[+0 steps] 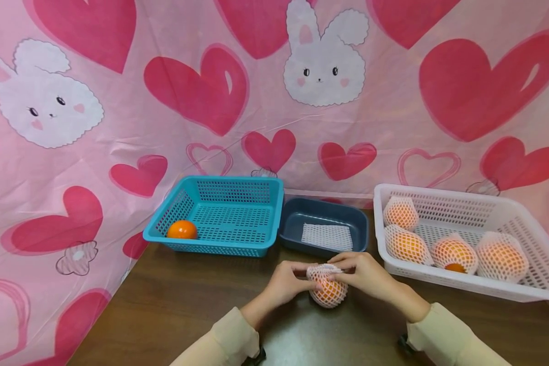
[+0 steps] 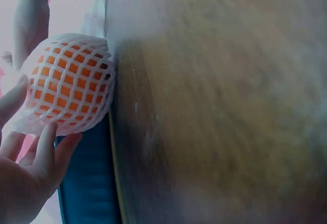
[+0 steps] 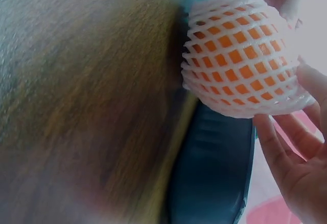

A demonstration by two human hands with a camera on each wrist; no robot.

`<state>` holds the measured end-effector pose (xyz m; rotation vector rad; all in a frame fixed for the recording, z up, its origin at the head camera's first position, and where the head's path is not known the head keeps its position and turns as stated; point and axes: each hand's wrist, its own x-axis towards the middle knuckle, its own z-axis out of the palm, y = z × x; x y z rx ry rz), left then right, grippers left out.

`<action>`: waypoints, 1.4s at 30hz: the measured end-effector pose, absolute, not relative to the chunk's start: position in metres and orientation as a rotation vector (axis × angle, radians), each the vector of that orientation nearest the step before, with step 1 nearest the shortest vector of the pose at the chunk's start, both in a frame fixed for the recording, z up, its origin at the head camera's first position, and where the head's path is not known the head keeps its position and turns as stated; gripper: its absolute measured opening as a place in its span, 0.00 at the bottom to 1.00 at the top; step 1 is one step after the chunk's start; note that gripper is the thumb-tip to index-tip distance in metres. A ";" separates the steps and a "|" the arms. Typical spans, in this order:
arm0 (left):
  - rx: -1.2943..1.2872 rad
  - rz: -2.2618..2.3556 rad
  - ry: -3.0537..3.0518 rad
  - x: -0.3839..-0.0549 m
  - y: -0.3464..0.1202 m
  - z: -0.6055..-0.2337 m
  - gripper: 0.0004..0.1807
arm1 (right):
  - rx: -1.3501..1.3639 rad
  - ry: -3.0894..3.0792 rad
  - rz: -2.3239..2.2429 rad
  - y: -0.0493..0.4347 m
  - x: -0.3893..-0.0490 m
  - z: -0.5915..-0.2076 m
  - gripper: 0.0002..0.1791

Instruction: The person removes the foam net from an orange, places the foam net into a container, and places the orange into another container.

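Note:
An orange in a white foam net sits at the middle of the table's near part, below the dark tray. My left hand pinches the net's upper edge from the left, thumb in front and fingers behind. From the other side my right hand pinches that same upper edge. Both wrist views show the netted orange close up, its mesh stretched round the fruit. Fingertips of the right hand lie right at the gathered end of the foam net.
A teal basket at back left holds one bare orange. Beside it, a dark blue tray contains a flat white foam net. Several netted oranges lie in the white basket at right. A pink heart-patterned cloth hangs behind.

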<state>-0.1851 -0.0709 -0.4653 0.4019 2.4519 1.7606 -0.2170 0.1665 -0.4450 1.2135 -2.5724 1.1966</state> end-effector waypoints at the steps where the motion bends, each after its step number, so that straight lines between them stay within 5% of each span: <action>1: 0.390 1.765 2.461 -0.185 -0.071 -0.465 0.19 | 1.210 -2.562 1.194 0.166 -0.217 -0.445 0.08; 20: 0.476 1.827 2.522 -0.189 -0.074 -0.459 0.05 | 1.176 -2.391 1.139 0.155 -0.215 -0.447 0.08; 29: 0.541 1.748 2.493 -0.193 -0.080 -0.454 0.10 | 1.309 -2.678 1.043 0.160 -0.216 -0.449 0.32; 36: 0.514 1.612 2.494 -0.190 -0.080 -0.459 0.24 | 1.323 -2.567 1.116 0.158 -0.216 -0.453 0.23; 42: 0.486 1.610 2.531 -0.189 -0.080 -0.460 0.18 | 1.262 -2.512 1.192 0.158 -0.214 -0.453 0.14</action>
